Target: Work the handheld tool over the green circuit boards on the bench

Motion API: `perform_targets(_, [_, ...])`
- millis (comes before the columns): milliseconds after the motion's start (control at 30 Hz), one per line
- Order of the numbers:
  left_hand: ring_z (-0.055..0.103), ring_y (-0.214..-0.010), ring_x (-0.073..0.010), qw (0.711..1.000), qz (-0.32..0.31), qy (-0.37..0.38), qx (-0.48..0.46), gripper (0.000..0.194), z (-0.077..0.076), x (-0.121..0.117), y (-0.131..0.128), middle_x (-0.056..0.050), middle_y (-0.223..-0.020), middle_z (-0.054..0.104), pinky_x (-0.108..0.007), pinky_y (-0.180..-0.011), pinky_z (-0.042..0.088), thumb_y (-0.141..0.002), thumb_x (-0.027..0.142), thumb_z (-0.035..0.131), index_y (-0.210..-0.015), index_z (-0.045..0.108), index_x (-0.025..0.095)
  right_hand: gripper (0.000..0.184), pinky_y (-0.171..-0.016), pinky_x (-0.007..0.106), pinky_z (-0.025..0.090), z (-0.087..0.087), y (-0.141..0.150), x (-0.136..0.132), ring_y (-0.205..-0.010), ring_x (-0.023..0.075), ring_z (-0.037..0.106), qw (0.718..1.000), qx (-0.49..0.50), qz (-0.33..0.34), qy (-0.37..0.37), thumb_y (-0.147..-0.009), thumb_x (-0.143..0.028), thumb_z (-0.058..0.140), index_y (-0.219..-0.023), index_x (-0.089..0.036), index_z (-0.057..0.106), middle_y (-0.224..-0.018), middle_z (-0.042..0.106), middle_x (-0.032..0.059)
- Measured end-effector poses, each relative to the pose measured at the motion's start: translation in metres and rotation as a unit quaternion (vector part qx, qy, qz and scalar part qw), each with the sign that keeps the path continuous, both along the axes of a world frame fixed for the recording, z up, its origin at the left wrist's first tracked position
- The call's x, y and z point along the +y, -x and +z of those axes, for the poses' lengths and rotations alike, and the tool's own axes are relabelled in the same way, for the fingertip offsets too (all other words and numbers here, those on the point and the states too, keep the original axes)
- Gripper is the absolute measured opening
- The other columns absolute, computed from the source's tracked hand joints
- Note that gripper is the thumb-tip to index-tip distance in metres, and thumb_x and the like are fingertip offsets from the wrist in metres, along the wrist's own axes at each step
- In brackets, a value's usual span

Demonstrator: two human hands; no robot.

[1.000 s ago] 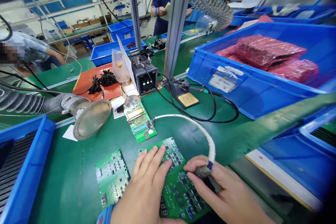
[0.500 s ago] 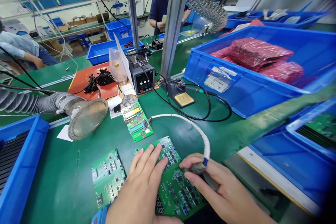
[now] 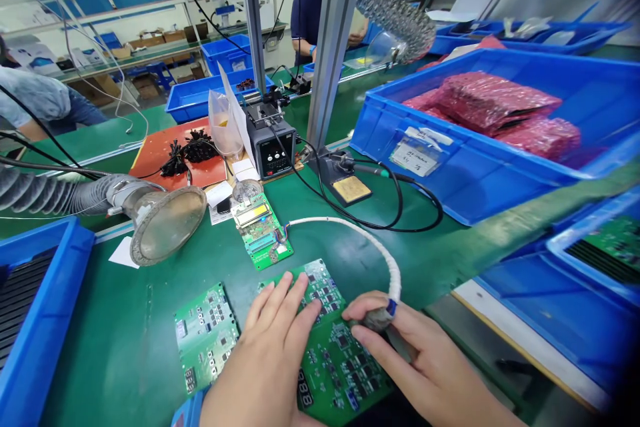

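Note:
Two joined green circuit boards [image 3: 327, 363] lie under my hands, with chips and a black digit display showing. Spread flat over their left part, my left hand [image 3: 280, 340] holds the panel against the table. My right hand [image 3: 410, 353] pinches a grey, tape-wrapped connector head [image 3: 377, 319] and presses it to the panel near its right edge; its contact end is hidden. From that head a white wrapped cable [image 3: 370, 240] curves back to a small green tester board [image 3: 263, 233] with a lit yellow screen. Another green circuit board panel [image 3: 207, 333] lies left of my left hand.
A fume duct with a round hood [image 3: 167, 227] reaches in from the left. Behind are a soldering station [image 3: 273, 150] and an iron stand [image 3: 345, 180]. A blue bin [image 3: 400, 127] holds pink bags at right. People are at the far benches.
My hands and the connector head stay practically in place. In the background, the person behind the metal post and the person at far left have shifted a little.

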State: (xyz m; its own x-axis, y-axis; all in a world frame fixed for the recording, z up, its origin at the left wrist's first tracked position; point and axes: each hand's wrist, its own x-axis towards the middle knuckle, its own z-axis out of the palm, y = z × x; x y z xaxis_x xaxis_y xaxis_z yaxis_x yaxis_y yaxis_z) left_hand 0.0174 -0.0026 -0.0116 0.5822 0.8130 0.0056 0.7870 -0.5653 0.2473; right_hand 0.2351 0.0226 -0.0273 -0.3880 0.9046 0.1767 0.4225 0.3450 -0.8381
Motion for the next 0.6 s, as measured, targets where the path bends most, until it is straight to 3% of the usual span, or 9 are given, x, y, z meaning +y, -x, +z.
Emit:
perform_targets(333, [0.019,-0.134,-0.0527,0.999,0.033,0.038,-0.019,0.110,0.0004,0.0011,-0.0029,-0.030,-0.150,0.018,-0.068,-0.093,0.042,-0.047,0.074,0.078,-0.133,0.047,0.013,0.010,-0.074,0.025,0.056,-0.0014,0.0011,-0.0005,-0.081,0.0178,0.066,1.000,0.003,-0.017,-0.001,-0.089,-0.024,0.055,-0.093,-0.023,0.064,-0.089,0.068,0.0030])
perform_targets(600, [0.020,-0.137,-0.0462,0.998,0.058,0.010,-0.029,0.108,-0.0047,0.0001,-0.0042,-0.028,-0.149,0.024,-0.066,-0.103,0.031,-0.047,0.082,0.070,-0.129,0.050,0.016,0.010,-0.072,0.023,0.057,0.0005,0.0032,0.0027,-0.079,0.0171,0.067,1.000,0.004,-0.018,-0.011,-0.089,-0.024,0.055,-0.092,-0.023,0.064,-0.087,0.068,0.0018])
